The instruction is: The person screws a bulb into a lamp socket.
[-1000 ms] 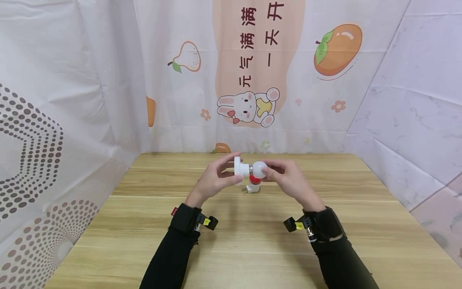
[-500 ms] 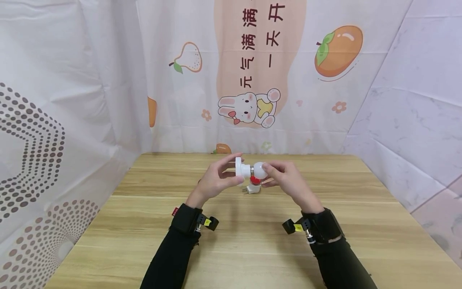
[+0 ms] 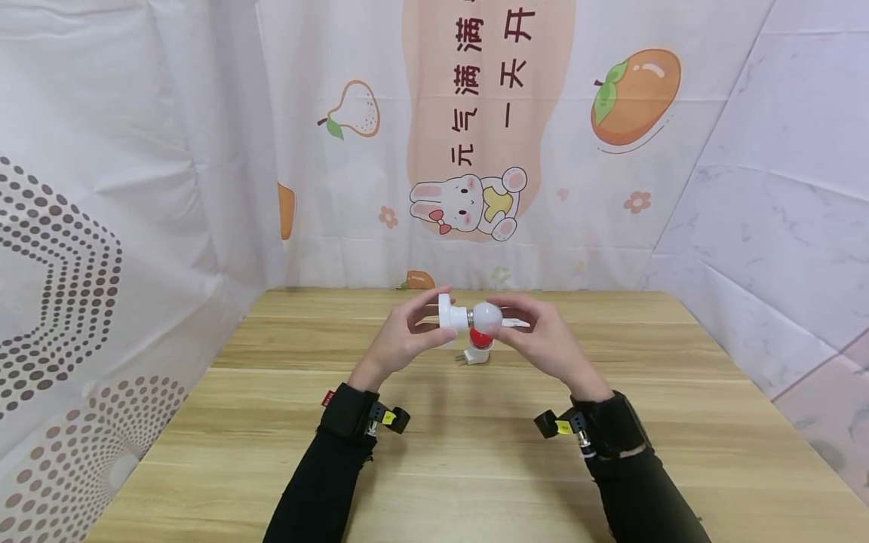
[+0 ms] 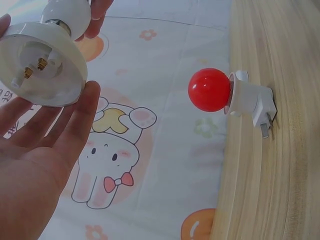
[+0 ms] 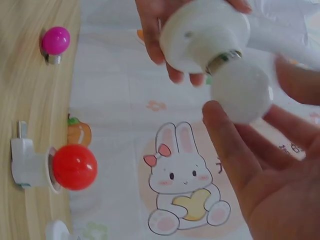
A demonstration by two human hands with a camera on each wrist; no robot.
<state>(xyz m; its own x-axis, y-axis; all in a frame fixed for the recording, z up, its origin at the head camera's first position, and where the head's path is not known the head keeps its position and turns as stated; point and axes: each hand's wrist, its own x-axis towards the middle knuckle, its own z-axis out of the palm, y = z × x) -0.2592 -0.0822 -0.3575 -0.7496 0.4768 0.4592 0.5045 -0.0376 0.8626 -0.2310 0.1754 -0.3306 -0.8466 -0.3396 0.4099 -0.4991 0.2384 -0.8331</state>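
Above the wooden table (image 3: pixel 475 467), my left hand (image 3: pixel 424 326) grips a white lamp socket (image 3: pixel 448 315) by its round base (image 4: pixel 40 62). A white bulb (image 3: pixel 487 317) sits in the socket's threaded end, and my right hand (image 3: pixel 526 326) holds it with thumb and fingers curled round the globe (image 5: pixel 242 90). Both hands are raised near the table's far middle. Below them a red bulb (image 3: pixel 479 338) in a white plug adapter (image 4: pixel 250 102) lies on its side on the table.
A pink bulb (image 5: pixel 55 41) lies on the table further off in the right wrist view. A printed cloth backdrop (image 3: pixel 475 151) hangs right behind the table's far edge, with cloth walls to left and right.
My right hand's fingers have shifted round the white bulb and now reach over its top. The socket has tilted slightly; my left hand has hardly moved.
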